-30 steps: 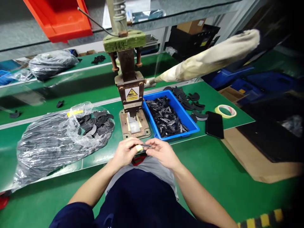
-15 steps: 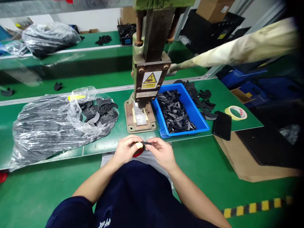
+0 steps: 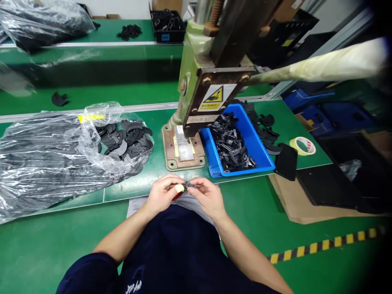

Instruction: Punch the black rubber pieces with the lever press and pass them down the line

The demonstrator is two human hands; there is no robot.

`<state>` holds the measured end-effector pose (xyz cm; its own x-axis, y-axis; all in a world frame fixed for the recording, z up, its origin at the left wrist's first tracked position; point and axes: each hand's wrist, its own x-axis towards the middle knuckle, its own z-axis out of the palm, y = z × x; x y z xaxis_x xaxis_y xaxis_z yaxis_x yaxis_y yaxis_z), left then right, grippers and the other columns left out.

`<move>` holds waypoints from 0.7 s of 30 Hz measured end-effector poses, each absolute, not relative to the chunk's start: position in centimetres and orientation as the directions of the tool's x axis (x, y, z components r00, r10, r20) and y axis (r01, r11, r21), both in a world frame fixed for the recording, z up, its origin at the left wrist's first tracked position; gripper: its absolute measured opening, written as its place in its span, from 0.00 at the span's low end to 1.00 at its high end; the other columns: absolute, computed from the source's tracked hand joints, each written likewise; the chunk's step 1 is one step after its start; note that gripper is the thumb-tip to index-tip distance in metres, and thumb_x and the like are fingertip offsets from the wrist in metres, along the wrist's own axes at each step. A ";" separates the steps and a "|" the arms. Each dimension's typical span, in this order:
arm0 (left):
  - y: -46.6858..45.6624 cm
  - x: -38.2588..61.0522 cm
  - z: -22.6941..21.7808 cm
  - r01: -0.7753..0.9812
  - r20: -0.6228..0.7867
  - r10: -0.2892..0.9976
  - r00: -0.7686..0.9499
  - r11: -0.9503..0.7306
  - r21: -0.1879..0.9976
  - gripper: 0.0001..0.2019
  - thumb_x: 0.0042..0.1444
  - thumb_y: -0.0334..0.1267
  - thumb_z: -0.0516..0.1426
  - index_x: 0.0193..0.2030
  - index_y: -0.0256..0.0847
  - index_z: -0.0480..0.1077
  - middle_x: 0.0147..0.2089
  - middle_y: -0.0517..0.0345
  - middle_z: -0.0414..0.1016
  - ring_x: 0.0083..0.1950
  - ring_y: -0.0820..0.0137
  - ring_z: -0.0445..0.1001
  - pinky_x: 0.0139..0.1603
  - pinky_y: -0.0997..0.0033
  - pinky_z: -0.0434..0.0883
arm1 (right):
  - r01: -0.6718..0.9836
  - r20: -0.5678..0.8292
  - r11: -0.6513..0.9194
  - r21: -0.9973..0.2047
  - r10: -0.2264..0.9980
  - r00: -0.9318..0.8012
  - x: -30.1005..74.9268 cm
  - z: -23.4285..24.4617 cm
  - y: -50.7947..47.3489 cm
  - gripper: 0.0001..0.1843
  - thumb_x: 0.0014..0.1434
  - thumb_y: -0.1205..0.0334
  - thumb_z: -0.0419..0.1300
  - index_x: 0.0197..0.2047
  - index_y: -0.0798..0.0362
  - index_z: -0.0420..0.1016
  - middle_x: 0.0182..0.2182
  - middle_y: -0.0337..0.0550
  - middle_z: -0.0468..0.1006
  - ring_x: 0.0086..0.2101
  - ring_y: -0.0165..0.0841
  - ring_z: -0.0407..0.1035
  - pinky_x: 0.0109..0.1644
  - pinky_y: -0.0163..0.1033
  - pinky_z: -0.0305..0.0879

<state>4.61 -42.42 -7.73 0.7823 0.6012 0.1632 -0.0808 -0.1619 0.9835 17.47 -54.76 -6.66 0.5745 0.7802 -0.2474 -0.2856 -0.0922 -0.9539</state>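
My left hand (image 3: 163, 193) and my right hand (image 3: 206, 194) meet just above my lap, at the near edge of the green bench (image 3: 137, 179). Between their fingertips they pinch a small thin black part (image 3: 189, 185). A yellow tape wrap shows on my left thumb. Straight ahead stands a hand press (image 3: 211, 77) with a yellow warning label, over a rusty base plate (image 3: 171, 157). A blue bin (image 3: 254, 143) of small black parts sits right of the plate. An open clear plastic bag (image 3: 45, 151) of black curved pieces lies on the left.
The press's cloth-wrapped lever (image 3: 321, 65) reaches out to the right. Loose black curved pieces (image 3: 268, 126), a dark phone (image 3: 286, 161) and a tape roll (image 3: 302, 145) lie right of the bin. A cardboard sheet (image 3: 306, 204) covers the floor on the right.
The view has tilted down and moved closer to the press, which now looks larger. Both hands stay together on the small black part in much the same place.
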 end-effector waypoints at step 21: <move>-39.1 4.8 -2.5 -0.303 0.429 0.184 0.885 -0.471 0.828 0.06 0.66 0.34 0.57 0.40 0.39 0.75 0.40 0.50 0.77 0.40 0.70 0.77 0.42 0.72 0.75 | -0.799 -0.324 -0.307 -0.516 0.934 -0.150 18.6 -6.0 -53.2 0.26 0.48 0.45 0.72 0.36 0.49 0.62 0.17 0.26 0.64 0.16 0.21 0.51 0.23 0.31 0.48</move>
<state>4.81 -39.05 -2.48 0.8846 0.1837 0.4287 -0.3035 -0.4713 0.8281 18.56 -53.23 -6.04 -0.1504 0.9342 -0.3236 -0.7994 -0.3075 -0.5161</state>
